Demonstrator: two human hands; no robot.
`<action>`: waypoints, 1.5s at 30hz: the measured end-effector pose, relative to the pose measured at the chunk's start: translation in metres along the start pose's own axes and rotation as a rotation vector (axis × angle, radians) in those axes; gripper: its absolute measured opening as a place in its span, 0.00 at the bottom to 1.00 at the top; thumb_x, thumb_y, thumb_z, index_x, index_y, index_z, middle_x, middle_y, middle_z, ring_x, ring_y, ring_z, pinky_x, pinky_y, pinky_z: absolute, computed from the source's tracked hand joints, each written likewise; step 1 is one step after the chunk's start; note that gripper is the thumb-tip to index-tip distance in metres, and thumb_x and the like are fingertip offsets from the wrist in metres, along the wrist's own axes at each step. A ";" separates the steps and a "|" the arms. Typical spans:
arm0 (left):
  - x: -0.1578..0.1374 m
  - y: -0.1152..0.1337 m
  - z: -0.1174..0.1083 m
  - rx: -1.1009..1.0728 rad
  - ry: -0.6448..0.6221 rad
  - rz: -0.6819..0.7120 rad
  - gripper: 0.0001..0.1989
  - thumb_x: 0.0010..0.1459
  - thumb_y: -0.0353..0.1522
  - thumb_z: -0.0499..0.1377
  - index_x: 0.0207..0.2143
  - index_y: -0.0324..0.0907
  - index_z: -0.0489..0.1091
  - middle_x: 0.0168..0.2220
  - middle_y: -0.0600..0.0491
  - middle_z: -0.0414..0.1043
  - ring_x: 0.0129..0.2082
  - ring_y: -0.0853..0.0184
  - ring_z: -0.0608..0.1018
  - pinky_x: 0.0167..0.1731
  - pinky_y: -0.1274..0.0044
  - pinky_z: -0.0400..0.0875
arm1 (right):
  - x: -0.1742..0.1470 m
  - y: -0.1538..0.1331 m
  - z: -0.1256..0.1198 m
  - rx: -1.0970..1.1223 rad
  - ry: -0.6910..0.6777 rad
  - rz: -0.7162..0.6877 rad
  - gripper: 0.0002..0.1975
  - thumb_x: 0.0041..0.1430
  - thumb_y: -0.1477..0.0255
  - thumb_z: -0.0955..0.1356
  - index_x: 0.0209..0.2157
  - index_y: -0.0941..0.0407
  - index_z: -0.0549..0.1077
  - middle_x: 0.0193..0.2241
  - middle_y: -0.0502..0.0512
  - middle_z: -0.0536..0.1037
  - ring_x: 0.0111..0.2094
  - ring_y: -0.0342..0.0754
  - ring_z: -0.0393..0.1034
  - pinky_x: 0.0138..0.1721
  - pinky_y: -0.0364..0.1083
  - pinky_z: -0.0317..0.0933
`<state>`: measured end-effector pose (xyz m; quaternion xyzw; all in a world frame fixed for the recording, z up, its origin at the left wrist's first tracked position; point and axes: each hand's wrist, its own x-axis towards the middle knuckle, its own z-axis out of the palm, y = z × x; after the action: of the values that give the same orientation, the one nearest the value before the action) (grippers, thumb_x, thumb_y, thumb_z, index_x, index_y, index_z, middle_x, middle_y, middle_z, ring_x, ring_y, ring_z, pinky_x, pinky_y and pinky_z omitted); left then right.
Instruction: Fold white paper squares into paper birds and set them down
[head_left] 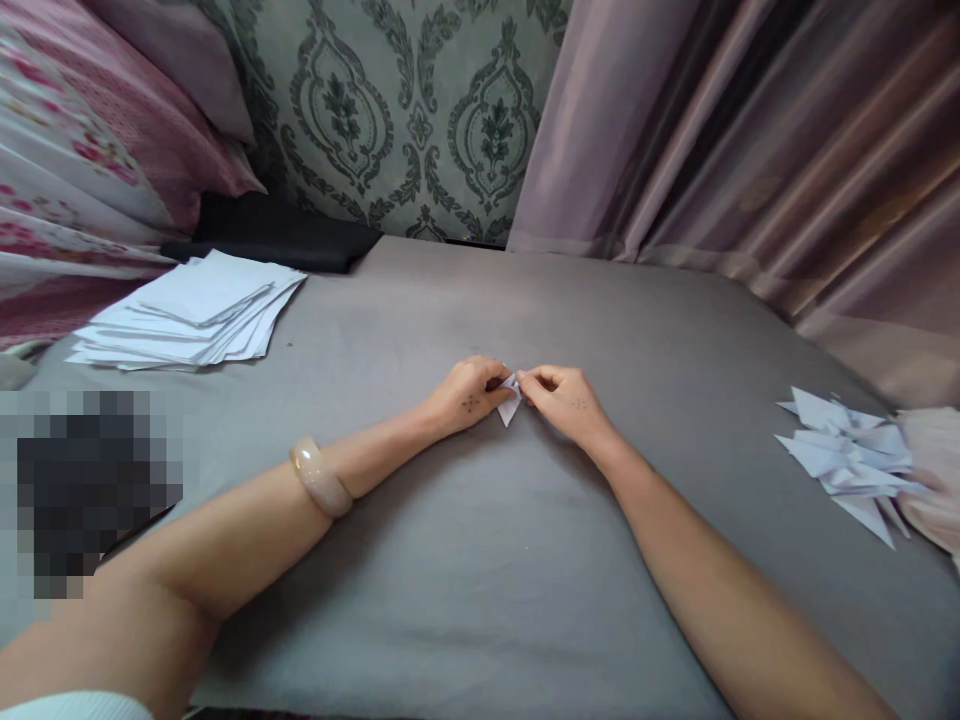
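A small piece of folded white paper [508,408], pointed at its lower end, is held between both hands above the grey bedsheet. My left hand [471,393] pinches it from the left with thumb and fingers; a pale bangle [321,478] circles that forearm. From the right, my right hand [564,400] has its thumb and forefinger closed at the paper's upper right edge. The fingers cover much of the paper, so its full shape is hidden.
A stack of white paper sheets [195,310] lies at the left, by a black folded cloth [277,230]. Several folded paper pieces [851,455] are heaped at the right. Curtains [720,130] hang along the right side, and patterned wallpaper [420,110] is behind.
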<state>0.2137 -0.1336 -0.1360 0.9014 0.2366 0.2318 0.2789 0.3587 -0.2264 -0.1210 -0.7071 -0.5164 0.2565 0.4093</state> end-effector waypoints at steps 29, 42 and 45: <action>-0.002 0.001 -0.001 -0.049 0.011 0.002 0.10 0.58 0.34 0.58 0.26 0.39 0.72 0.24 0.55 0.68 0.25 0.72 0.68 0.26 0.80 0.60 | 0.011 -0.008 -0.017 0.102 -0.219 0.234 0.14 0.50 0.61 0.69 0.23 0.58 0.73 0.17 0.46 0.63 0.19 0.38 0.53 0.19 0.40 0.46; -0.002 0.000 -0.001 -0.031 0.012 0.010 0.09 0.58 0.32 0.59 0.26 0.39 0.72 0.25 0.55 0.70 0.28 0.71 0.71 0.29 0.80 0.62 | 0.011 -0.007 -0.014 0.114 -0.229 0.282 0.09 0.51 0.66 0.68 0.23 0.58 0.71 0.15 0.44 0.60 0.17 0.37 0.50 0.18 0.40 0.43; -0.002 -0.002 0.001 0.015 0.002 0.037 0.09 0.59 0.33 0.59 0.27 0.39 0.73 0.26 0.54 0.71 0.30 0.69 0.72 0.31 0.79 0.63 | 0.012 -0.010 -0.014 0.139 -0.242 0.332 0.09 0.50 0.69 0.68 0.20 0.57 0.69 0.15 0.44 0.60 0.17 0.36 0.50 0.17 0.39 0.42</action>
<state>0.2122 -0.1336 -0.1381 0.9074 0.2219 0.2362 0.2676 0.3686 -0.2185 -0.1048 -0.7165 -0.4193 0.4385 0.3443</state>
